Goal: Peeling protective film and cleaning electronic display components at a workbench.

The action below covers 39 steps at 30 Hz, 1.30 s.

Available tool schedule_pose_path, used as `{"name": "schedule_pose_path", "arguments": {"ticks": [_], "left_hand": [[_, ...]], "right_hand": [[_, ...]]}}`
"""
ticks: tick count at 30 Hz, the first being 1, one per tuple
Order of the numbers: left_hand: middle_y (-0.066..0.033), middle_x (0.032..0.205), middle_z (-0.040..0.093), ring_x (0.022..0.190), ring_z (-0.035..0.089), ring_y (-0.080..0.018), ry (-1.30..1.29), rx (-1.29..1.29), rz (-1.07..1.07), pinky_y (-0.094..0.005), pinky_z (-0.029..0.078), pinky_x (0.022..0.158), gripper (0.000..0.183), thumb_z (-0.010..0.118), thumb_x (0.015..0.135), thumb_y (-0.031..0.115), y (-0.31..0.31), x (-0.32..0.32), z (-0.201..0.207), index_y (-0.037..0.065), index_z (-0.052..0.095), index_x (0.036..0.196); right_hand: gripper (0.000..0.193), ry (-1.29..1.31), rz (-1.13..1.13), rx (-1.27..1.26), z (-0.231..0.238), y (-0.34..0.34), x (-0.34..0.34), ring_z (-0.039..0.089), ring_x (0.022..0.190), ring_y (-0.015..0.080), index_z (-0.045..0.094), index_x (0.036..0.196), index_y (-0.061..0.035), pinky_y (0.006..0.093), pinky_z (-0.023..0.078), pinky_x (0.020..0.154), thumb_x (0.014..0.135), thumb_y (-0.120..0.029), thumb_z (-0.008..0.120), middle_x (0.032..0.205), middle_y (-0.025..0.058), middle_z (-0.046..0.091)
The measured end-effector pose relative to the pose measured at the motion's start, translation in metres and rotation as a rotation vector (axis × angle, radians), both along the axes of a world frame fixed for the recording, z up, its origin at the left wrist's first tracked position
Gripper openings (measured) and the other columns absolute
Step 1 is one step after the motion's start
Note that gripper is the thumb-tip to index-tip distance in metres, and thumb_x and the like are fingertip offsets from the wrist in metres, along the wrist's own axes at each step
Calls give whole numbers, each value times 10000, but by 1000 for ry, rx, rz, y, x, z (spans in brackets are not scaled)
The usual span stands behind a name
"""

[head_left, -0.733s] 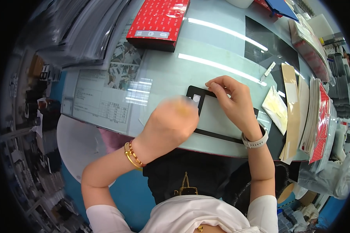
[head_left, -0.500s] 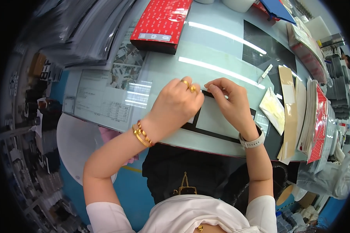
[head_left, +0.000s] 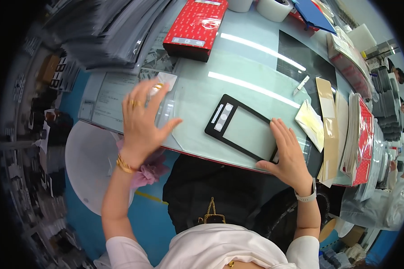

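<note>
A flat panel with a black frame [head_left: 242, 149] and a clear window lies on the glass-topped table, a white strip with round marks at its left end. My right hand [head_left: 291, 157] rests at the panel's right end, fingers stretched along the edge and thumb near its front corner. Off to the left, my left hand [head_left: 141, 114] hovers with spread fingers, apart from the panel. A small white piece of film or paper [head_left: 168, 80] shows by its fingertips; whether it clings to them or lies beneath I cannot tell.
A red patterned box [head_left: 195, 27] stands behind, beside a tall stack of grey sleeves [head_left: 107, 36]. To the right lie a small cutter [head_left: 302, 85], a yellowish-white folded cloth or packet [head_left: 310, 124], a brown cardboard strip [head_left: 326, 134] and red packs [head_left: 364, 139]. A white bin [head_left: 87, 166] stands below left.
My hands have parted: the left swung away leftward and spread its fingers, the right moved down to the panel's right end. The panel, mostly covered before, now shows whole strip and window.
</note>
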<state>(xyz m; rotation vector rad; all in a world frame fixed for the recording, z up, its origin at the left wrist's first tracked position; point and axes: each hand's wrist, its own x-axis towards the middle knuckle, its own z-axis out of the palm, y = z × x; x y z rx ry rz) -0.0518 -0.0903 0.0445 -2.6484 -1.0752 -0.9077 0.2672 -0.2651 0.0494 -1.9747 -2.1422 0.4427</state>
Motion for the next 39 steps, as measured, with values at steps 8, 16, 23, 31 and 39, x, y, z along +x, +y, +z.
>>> {"name": "schedule_pose_path", "arguments": {"ticks": [8,16,23,31,39], "left_hand": [[-120,805,739,631,697,-148,-613,-1339,-180,-248,535,586,298,524,1064,216,-137,13,-74,-32,682,1017],[-156,902,740,715,720,-176,-1004,-1447,-263,-267,564,633,354,465,1101,267,-146,34,-59,-50,620,1089],[-144,882,739,708,714,-173,-997,-1318,-332,-274,567,648,348,484,1094,268,-139,39,-43,-47,625,1055],[-138,865,736,691,703,-165,-993,-1302,-345,-271,560,641,346,477,1097,266,-140,42,-40,-42,627,1050],[-140,868,736,690,698,-161,-985,-1323,-317,-270,559,650,345,476,1098,265,-142,41,-40,-43,623,1041]], "right_hand": [[864,114,14,80,-2,-43,-23,420,1324,464,477,1341,-37,540,362,1133,594,-191,881,1456,216,442],[867,120,-6,249,-12,-61,-28,407,1324,472,484,1314,-74,597,347,1120,559,-167,901,1443,226,416],[902,70,-40,421,-8,-67,-29,423,1312,448,469,1342,-92,541,405,1050,558,-163,911,1449,225,415],[907,79,-56,432,-4,-72,-30,431,1304,441,469,1347,-91,530,418,1042,558,-156,911,1454,226,411],[900,95,-67,419,-6,-77,-32,427,1306,443,471,1348,-92,534,420,1043,566,-161,910,1458,226,408]]}}
